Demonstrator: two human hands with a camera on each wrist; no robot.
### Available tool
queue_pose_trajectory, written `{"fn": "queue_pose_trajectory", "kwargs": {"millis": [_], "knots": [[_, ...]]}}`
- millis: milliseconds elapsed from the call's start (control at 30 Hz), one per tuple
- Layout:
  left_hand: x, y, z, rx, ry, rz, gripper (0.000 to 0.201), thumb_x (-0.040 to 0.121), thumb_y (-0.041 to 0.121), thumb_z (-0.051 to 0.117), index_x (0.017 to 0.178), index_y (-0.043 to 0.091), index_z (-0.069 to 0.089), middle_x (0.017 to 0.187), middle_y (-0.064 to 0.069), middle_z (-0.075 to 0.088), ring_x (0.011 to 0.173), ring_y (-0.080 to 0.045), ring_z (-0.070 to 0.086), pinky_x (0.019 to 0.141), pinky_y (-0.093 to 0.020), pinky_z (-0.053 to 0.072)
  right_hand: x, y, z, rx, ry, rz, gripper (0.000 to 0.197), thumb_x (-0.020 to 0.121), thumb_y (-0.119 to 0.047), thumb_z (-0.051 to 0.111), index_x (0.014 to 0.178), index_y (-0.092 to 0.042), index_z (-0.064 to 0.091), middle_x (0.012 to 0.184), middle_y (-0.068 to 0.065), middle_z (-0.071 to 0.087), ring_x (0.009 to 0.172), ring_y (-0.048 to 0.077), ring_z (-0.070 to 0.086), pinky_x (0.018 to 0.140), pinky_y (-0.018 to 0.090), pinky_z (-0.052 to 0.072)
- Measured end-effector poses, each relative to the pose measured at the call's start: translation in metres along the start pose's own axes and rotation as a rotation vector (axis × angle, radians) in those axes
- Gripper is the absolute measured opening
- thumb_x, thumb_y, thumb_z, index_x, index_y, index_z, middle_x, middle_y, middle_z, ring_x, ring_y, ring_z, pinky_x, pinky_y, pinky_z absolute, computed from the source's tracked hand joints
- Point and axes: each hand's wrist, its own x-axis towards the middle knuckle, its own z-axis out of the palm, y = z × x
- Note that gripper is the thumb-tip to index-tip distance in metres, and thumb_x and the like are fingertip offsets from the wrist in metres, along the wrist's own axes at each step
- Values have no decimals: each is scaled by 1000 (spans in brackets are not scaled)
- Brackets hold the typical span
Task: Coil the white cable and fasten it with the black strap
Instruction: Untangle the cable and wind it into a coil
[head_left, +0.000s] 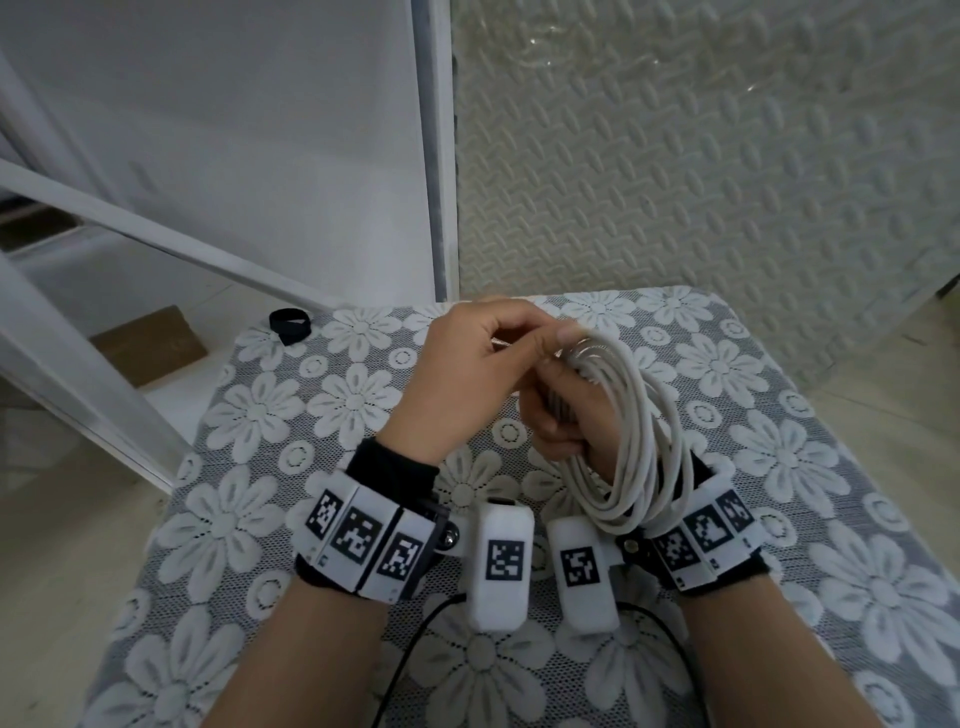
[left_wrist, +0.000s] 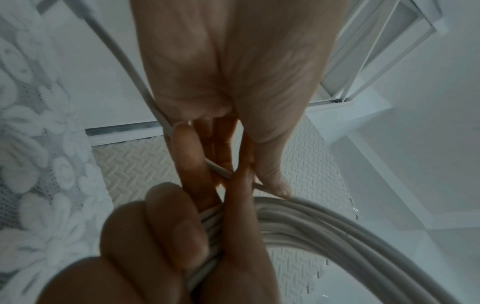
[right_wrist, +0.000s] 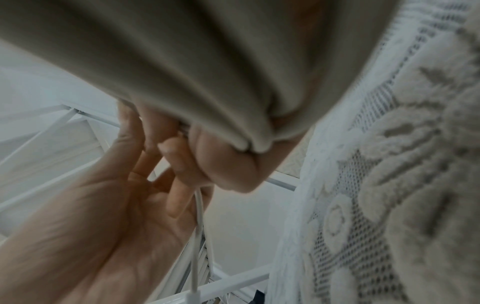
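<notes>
The white cable (head_left: 639, 431) is wound into a coil of several loops over the table. My right hand (head_left: 566, 410) grips the coil's bundled top, and the loops hang down around that wrist. My left hand (head_left: 483, 353) pinches a loose strand beside that bundle. In the left wrist view the left hand's fingertips (left_wrist: 280, 185) hold this strand where it meets the coil (left_wrist: 337, 226). The right wrist view shows the strand (right_wrist: 198, 216) running down past the left palm (right_wrist: 103, 216) to a white plug. The black strap (head_left: 289, 325) lies in a loop at the table's far left corner, away from both hands.
A lace cloth with white flowers covers the table (head_left: 311, 415). A white metal frame (head_left: 156, 234) and a cardboard box (head_left: 150, 345) stand left of it. Textured foam matting (head_left: 675, 156) covers the floor beyond. Black wires (head_left: 415, 649) trail from the wrist cameras near me.
</notes>
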Motion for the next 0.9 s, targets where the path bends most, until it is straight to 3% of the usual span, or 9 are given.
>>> {"fn": "queue_pose_trajectory", "kwargs": {"millis": [100,167,233,333,433,533,633,767,900], "knots": [[-1,1,-1,18,-51,-23,19,83,27,68,80,9,73,59,11,60,51,-2,53,57,-18,41,-2,-5,3,-41,53,39,58,95,-35,47,115,19,42,50,8,33,27,3,27,31,10,24],[-2,3,-1,27,-77,-40,21,84,27,66,82,7,72,54,12,58,42,-2,51,50,-13,38,-4,-8,4,-102,65,49,53,97,-28,40,119,20,42,54,7,32,28,2,24,31,10,22],[-3,4,-1,28,-100,-57,25,81,34,66,82,10,72,61,11,61,45,-13,57,49,-21,46,-4,-8,5,-146,87,49,39,97,-25,40,100,13,53,56,8,34,28,1,24,31,12,21],[-2,5,-1,30,-121,-51,25,81,36,64,83,12,71,79,3,63,65,-25,62,60,-35,55,1,-5,6,-106,126,68,34,98,-21,39,68,-6,44,43,3,37,25,1,26,29,11,23],[-1,5,0,36,-80,-38,16,86,24,65,84,10,72,78,3,63,66,-11,60,65,-27,51,4,-7,7,-92,197,56,31,99,-21,38,73,-6,45,37,-2,29,25,1,23,29,11,21],[-1,2,1,4,-41,-42,12,85,22,66,84,13,74,76,1,64,66,-14,58,71,-30,50,3,-5,4,9,199,27,27,98,-22,40,75,-9,43,51,6,29,26,1,25,29,12,23],[-1,-1,2,54,-28,-31,15,87,26,64,86,16,76,82,2,64,77,-10,58,76,-25,49,6,1,-2,78,184,7,34,99,-29,39,68,-15,42,44,-4,36,26,2,27,29,11,24],[-1,2,5,72,-98,-50,15,94,21,56,95,19,70,80,14,67,72,0,63,64,-13,46,10,2,-6,130,192,-164,38,97,-40,39,82,-8,53,64,8,42,28,0,24,31,12,21],[-1,-4,-4,128,-117,-158,23,90,23,61,112,17,63,95,3,67,70,-12,68,61,-18,45,8,-3,-21,358,202,-307,47,97,-39,33,77,-8,62,58,3,45,30,0,26,32,12,25]]}}
